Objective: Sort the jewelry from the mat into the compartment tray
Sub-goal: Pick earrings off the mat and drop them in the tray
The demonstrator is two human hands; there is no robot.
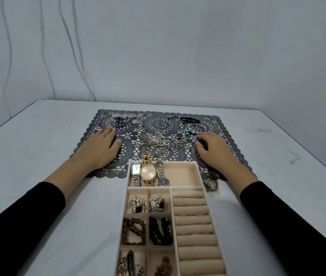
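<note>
So, sorting is abt half done: watches (pixel 147 172) and beads (pixel 161 231) are laid in the tray (pixel 180 162), chains (pixel 158 141) and bangles (pixel 196 127) are left on the mat (pixel 160 123). Left grip (pixel 102 148) is laid flat, relaxed; right grip (pixel 212 149) is curled by smth dark (pixel 201 141), hold can't be told. Next, untangling of chains is prob needed.

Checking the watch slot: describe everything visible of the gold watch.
The gold watch is round, with a pinkish dial, a bezel that seems stone-set, and a gold-coloured metal link band. It lies face up in the tray's far compartment, between a square silver watch and a slim silver watch, its far band end overhanging the tray wall onto the mat. No hand touches it.
</note>
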